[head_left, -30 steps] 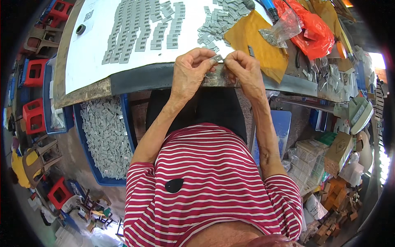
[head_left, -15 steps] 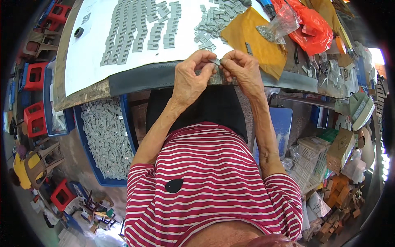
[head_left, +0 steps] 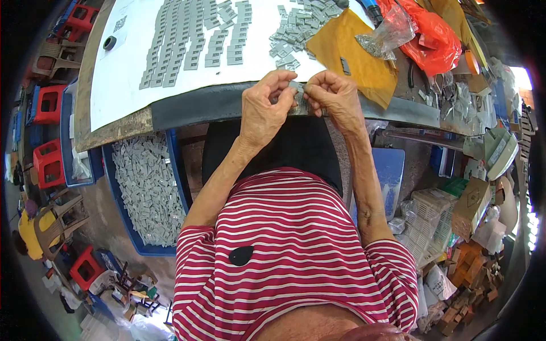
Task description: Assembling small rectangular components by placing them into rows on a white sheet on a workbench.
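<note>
Just over the near table edge, my left hand pinches a small grey plastic piece between thumb and fingers. My right hand is closed beside it, thumb against fingertips, a small gap from the left fingers. Anything in the right fingertips is too small to make out. Beyond my hands, grey plastic pieces lie in long overlapping rows on white sheeting, with a loose pile of similar pieces to their right. One grey piece rests on a mustard-coloured sheet, near a clear bag of tiny parts.
A dark strip covers the near table edge. A red plastic bag lies at the right, and a black ring at the left. Below the table's left side stands a blue bin full of grey pieces. Red stools stand farther left.
My right fingertips have drawn slightly away from the left ones, opening a small gap. The grey piece stays with my left hand and shows less now.
</note>
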Demonstrator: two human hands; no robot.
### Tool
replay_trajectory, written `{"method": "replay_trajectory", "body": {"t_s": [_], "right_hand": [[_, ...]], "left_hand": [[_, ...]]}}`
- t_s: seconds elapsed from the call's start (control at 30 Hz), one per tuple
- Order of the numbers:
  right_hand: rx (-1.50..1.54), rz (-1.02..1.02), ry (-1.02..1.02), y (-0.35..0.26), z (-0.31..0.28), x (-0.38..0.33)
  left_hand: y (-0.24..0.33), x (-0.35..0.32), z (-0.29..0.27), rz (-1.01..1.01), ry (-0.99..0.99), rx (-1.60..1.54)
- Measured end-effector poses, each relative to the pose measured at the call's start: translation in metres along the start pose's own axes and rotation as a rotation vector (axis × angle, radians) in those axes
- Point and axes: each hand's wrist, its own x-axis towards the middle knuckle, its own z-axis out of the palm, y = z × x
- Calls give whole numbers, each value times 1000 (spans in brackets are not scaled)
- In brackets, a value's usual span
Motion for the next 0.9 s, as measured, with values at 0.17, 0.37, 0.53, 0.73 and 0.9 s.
{"method": "replay_trajectory", "body": {"t_s": [0.17,0.37,0.53,0.73,0.9], "right_hand": [[74,61,-43,2,-6,1],[121,83,-114,-4,-8,-1],[82,81,-94,-2,-7,1],[23,76,-106,-3,-5,2],[-8,52,-124,-5,-1,2]], "left_hand": [[-2,2,-4,-59,-90,-52],[3,5,-13,-165,-209,-165],[2,3,-9,-138,-188,-112],[1,4,-11,-130,-180,-115],[6,2,-14,-144,-161,-132]]}}
